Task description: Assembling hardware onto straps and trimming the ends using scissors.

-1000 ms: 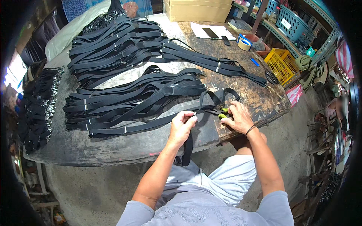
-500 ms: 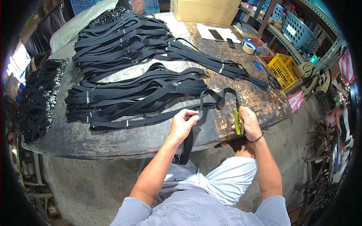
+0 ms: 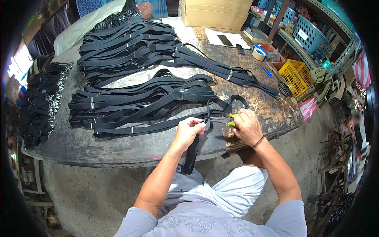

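The flat black webbing strap (image 3: 192, 152) hangs over the near edge of the worn dark worktable (image 3: 118, 146), its long axis running from 12 down to 6 o'clock. The left hand (image 3: 188, 130) pinches its upper end, fingers curled shut on it. At 3 o'clock from that hand, just beside it, the right hand (image 3: 245, 127) is closed around green-handled scissors (image 3: 223, 119), their blades pointing toward 9 o'clock at the pinched strap.
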`<state>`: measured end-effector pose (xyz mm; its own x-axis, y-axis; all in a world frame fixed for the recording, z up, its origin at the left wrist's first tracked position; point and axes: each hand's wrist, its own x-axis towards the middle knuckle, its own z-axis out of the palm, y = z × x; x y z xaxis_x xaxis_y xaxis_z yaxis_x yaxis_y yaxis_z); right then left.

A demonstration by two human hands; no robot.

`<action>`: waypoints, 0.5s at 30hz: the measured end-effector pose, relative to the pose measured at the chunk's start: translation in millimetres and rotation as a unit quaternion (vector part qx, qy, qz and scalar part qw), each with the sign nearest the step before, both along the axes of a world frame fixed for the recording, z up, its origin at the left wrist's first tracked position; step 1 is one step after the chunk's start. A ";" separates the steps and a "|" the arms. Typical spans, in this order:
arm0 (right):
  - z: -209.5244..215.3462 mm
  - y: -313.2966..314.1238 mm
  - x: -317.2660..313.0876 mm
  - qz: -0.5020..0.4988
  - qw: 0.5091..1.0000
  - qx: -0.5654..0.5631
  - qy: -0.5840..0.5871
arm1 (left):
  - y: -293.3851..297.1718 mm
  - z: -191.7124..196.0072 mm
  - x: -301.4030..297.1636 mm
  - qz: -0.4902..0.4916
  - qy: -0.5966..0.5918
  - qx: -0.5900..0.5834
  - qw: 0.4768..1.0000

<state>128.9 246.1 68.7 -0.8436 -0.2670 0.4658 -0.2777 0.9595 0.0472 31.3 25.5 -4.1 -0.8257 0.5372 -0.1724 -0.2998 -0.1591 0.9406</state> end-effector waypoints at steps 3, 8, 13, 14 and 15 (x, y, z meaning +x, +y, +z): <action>3.6 0.9 -9.1 0.007 0.999 0.034 0.011 | -1.3 -0.7 -1.3 -0.011 -0.001 -0.002 1.000; 8.6 0.0 -16.1 0.062 0.994 0.087 0.035 | -1.5 -0.3 -1.8 -0.021 -0.004 0.000 1.000; 19.0 2.7 -19.5 0.076 0.988 0.131 0.024 | -4.1 3.9 -3.3 -0.033 -0.019 -0.001 0.999; 20.6 3.8 -19.7 0.079 0.988 0.134 0.017 | -3.8 4.6 -3.6 -0.037 -0.027 -0.002 0.999; 20.4 4.3 -20.4 0.079 0.988 0.134 0.017 | -3.6 5.2 -4.0 -0.042 -0.034 -0.003 0.999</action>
